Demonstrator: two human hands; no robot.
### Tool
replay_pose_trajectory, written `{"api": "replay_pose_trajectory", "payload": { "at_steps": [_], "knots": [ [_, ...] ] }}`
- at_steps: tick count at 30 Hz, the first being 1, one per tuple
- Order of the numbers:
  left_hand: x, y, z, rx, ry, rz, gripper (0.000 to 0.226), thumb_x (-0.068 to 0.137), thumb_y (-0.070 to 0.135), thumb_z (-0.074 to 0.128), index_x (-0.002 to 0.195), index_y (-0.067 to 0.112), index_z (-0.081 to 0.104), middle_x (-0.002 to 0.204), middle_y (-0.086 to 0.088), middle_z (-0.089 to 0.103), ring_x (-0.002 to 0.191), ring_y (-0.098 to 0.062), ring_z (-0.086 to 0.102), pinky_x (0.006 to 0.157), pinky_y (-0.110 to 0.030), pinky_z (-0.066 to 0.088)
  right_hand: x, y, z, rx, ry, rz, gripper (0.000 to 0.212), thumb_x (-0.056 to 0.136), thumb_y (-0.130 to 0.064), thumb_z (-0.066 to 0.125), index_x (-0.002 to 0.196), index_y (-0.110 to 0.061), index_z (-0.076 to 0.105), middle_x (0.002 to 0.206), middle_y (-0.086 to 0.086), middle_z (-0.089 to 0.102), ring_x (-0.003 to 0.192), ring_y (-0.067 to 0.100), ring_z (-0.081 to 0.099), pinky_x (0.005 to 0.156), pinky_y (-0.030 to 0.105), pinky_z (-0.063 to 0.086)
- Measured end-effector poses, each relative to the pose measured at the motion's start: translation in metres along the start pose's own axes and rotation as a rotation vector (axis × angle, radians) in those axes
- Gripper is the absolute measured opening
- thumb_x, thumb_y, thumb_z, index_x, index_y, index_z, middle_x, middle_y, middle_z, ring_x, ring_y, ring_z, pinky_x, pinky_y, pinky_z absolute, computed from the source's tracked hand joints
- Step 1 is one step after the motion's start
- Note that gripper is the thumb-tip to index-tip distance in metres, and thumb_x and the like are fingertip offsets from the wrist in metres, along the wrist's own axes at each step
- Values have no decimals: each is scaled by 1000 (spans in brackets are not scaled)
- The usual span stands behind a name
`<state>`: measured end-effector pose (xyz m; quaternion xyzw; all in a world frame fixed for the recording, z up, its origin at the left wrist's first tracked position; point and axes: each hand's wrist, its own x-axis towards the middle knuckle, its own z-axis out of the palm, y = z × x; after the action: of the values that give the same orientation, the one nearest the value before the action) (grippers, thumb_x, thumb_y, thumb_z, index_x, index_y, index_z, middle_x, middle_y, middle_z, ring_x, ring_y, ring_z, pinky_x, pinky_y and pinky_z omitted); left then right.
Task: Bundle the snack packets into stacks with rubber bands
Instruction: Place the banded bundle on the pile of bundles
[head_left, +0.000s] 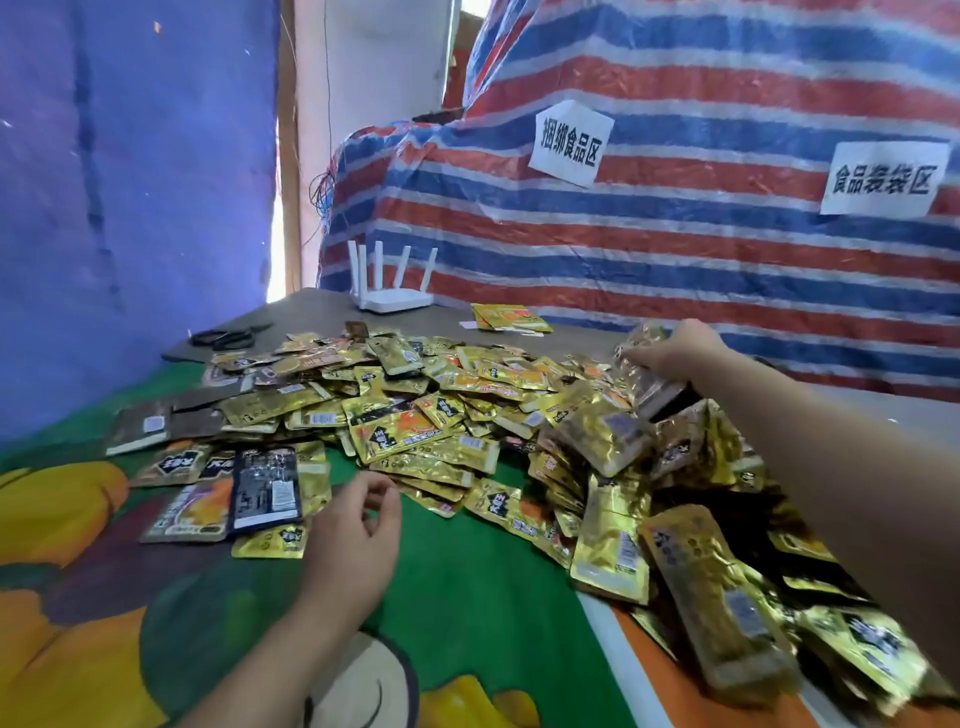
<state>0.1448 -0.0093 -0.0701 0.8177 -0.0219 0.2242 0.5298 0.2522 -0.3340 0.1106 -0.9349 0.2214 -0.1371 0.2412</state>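
A wide heap of loose gold and black snack packets (415, 405) covers the middle of the table. Bundled stacks of gold packets (717, 613) lie piled at the right. My right hand (675, 353) reaches far out and grips a stack of packets (644, 379) above the right pile. My left hand (358, 530) hovers over the green cloth near the heap's front edge, fingers loosely curled, holding nothing that I can make out. No rubber band is plainly visible.
A white router (392, 291) with several antennas stands at the table's far edge. Black scissors (228, 338) lie at the far left. A few packets (511, 318) sit apart at the back. A striped tarp (675, 249) with two paper signs rises behind.
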Motion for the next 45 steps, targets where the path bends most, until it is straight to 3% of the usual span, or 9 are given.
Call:
{"api": "replay_pose_trajectory", "payload": {
  "at_steps": [2, 7, 18, 23, 27, 31, 38, 42, 45],
  "knots": [
    [1, -3, 1, -5, -16, -11, 12, 97, 24, 55, 89, 33, 56, 82, 5, 60, 70, -12, 59, 56, -28, 51, 21, 2, 13, -96, -18, -11, 58, 78, -53, 78, 96, -1, 60, 79, 9, 58, 67, 21, 58, 53, 32, 47],
    [3, -4, 5, 47, -2, 17, 20, 96, 23, 57, 84, 38, 54, 78, 12, 60, 70, 5, 57, 50, -13, 42, 59, 22, 53, -567, -173, 11, 43, 83, -57, 66, 75, -16, 57, 78, 4, 57, 69, 24, 56, 80, 33, 49],
    [3, -4, 5, 8, -35, 19, 25, 96, 20, 58, 80, 37, 55, 73, 11, 61, 59, 1, 58, 45, -21, 43, 43, 21, 46, -750, -142, -99, 69, 84, -72, 53, 122, -15, 61, 114, 8, 62, 92, 30, 53, 84, 41, 50],
    [3, -4, 2, 23, -50, -11, 23, 98, 23, 56, 80, 36, 55, 73, 10, 61, 51, 1, 53, 43, -20, 38, -20, -1, 29, -851, 57, -299, 29, 97, -41, 47, 85, -16, 57, 84, -1, 56, 80, 22, 57, 72, 34, 44],
    [1, 0, 1, 51, -64, -33, 20, 99, 25, 53, 82, 34, 56, 76, 11, 61, 49, -1, 50, 48, -19, 41, -97, -22, 53, -671, 155, -599, 30, 101, -37, 41, 83, -18, 56, 79, -4, 54, 70, 13, 53, 67, 30, 47],
    [0, 10, -2, 23, -75, -67, 18, 100, 25, 50, 84, 26, 57, 76, 6, 62, 50, -1, 47, 46, -19, 37, -176, -27, 100, -451, -114, -812, 25, 99, -38, 45, 86, -21, 57, 86, -4, 62, 74, 16, 57, 60, 29, 45],
    [54, 24, -48, 747, -192, -42, 29, 101, 31, 41, 80, 14, 54, 76, -2, 56, 71, -22, 55, 60, -31, 39, -155, -56, 144, -263, -279, -669, 20, 97, -30, 58, 86, -15, 66, 78, -2, 63, 70, 17, 58, 58, 26, 42],
    [83, 6, -75, 993, -149, -121, 31, 102, 33, 43, 106, 9, 62, 100, -9, 64, 91, -27, 62, 67, -35, 49, -105, -79, 168, -172, -283, -519, 27, 97, -36, 62, 82, -14, 64, 76, 0, 65, 67, 13, 60, 52, 24, 40],
    [92, -10, -82, 1029, -119, -209, 46, 99, 46, 47, 126, 9, 49, 119, -11, 61, 107, -29, 60, 74, -37, 49, -81, -89, 184, -172, -249, -438, 35, 97, -42, 59, 101, -7, 62, 92, 5, 67, 73, 17, 58, 54, 26, 40]
  ]
}}
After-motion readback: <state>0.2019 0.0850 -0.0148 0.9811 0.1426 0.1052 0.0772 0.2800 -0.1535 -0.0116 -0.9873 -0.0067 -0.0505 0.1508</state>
